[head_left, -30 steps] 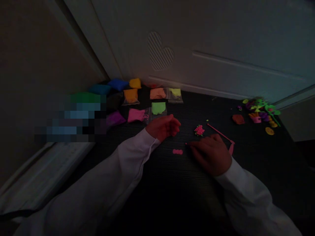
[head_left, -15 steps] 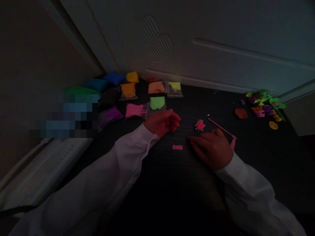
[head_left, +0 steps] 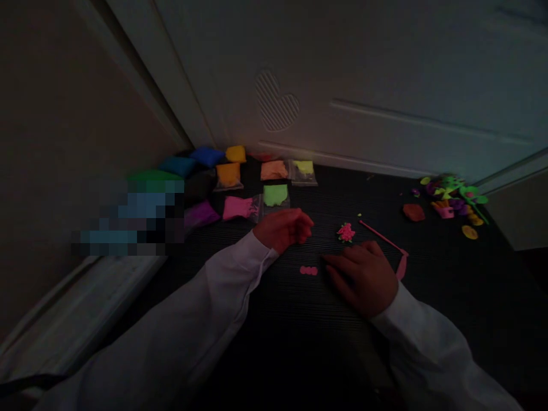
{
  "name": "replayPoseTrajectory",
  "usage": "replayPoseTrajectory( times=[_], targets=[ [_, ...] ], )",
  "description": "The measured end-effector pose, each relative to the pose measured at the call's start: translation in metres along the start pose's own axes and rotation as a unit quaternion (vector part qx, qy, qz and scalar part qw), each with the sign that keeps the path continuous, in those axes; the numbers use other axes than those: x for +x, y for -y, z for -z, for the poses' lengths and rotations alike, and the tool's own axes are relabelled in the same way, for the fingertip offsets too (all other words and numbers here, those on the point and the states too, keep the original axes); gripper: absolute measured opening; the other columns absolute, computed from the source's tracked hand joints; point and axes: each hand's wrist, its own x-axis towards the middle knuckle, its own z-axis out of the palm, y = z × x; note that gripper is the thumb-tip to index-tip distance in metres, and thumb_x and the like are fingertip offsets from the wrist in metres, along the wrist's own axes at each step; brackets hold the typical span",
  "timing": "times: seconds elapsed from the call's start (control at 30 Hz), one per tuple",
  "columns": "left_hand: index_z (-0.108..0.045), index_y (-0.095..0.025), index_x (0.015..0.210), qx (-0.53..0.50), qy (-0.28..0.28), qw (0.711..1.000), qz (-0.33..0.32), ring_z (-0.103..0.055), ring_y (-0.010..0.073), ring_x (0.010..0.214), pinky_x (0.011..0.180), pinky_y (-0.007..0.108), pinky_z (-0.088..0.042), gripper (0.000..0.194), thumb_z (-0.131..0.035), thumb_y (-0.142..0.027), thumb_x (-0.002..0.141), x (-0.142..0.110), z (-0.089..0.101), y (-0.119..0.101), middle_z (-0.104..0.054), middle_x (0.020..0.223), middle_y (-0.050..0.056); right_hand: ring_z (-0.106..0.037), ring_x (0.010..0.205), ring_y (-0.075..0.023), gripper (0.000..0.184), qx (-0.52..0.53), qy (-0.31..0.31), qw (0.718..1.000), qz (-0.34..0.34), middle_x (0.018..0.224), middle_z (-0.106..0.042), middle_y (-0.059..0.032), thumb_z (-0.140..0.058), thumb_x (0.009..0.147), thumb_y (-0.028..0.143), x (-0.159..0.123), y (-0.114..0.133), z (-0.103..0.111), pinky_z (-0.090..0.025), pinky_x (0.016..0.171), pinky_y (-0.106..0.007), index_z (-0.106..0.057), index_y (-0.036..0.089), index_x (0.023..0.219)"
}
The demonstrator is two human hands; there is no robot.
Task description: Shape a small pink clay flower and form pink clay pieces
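Observation:
My left hand (head_left: pixel 285 229) is held sideways above the dark table, its palm turned right and its fingers loosely curved. Nothing shows in it. My right hand (head_left: pixel 363 278) rests palm down, with the index finger and thumb reaching left, a gap between them, and nothing visible held. Between the hands lies a small pink scalloped strip (head_left: pixel 309 270), apart from both. Just beyond my right hand sits a pink clay flower (head_left: pixel 346 232) with green leaves. A thin pink tool (head_left: pixel 383 237) with a broad end lies to the right, its lower end close behind that hand.
Bags of coloured clay line the back left, among them a pink bag (head_left: pixel 240 208) and a light green bag (head_left: pixel 275 195). At the back right are a reddish lump (head_left: pixel 413 212) and a cluster of clay pieces (head_left: pixel 454 197). A pale panel (head_left: pixel 363 137) rises behind the table.
The whole view has shifted, so the table and its objects appear lower. Both hands keep nearly the same pose and place by the pink strip.

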Motion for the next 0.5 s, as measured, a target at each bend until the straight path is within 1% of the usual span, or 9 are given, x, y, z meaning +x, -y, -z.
replayPoseTrajectory(
  times=[0.1,0.17,0.33,0.5],
  targets=[
    [-0.058,-0.011,0.067,0.000,0.002,1.000,-0.002,-0.050,0.0098,0.053,0.054,0.024,-0.036,0.024,-0.052,-0.034,0.067,0.0008,0.0010,0.0005,-0.057,0.056,0.003,-0.047,0.070,-0.0143,0.030,-0.002,0.007,1.000,0.009,0.073,-0.057,-0.0027,-0.039,0.078,0.029,0.0003,0.0023,-0.0014,-0.023,0.069,-0.032,-0.052,0.023,0.105],
    [-0.058,-0.011,0.067,0.000,0.005,1.000,-0.001,-0.051,0.0099,0.053,0.054,0.024,-0.036,0.024,-0.052,-0.034,0.066,0.0016,0.0019,0.0008,-0.057,0.056,0.003,-0.047,0.072,-0.0150,0.032,-0.008,0.006,1.000,-0.001,0.074,-0.057,-0.0035,-0.039,0.078,0.029,0.0004,0.0024,-0.0021,-0.023,0.070,-0.032,-0.051,0.022,0.107],
    [-0.059,-0.010,0.066,-0.003,0.006,1.000,0.000,-0.051,0.0102,0.053,0.052,0.023,-0.036,0.026,-0.055,-0.036,0.063,0.0036,0.0032,0.0015,-0.058,0.055,0.003,-0.048,0.074,-0.0156,0.029,-0.012,0.000,1.000,-0.028,0.075,-0.056,-0.0040,-0.038,0.079,0.029,-0.0005,-0.0003,-0.0008,-0.024,0.071,-0.032,-0.054,0.021,0.102],
    [-0.060,-0.010,0.066,-0.006,0.004,1.000,-0.006,-0.051,0.0099,0.052,0.052,0.023,-0.036,0.026,-0.056,-0.035,0.063,0.0032,0.0021,0.0015,-0.058,0.055,0.004,-0.048,0.072,-0.0150,0.031,-0.006,0.006,1.000,-0.017,0.074,-0.056,-0.0040,-0.039,0.078,0.028,-0.0005,-0.0005,-0.0008,-0.024,0.069,-0.032,-0.052,0.021,0.106]
  ],
)
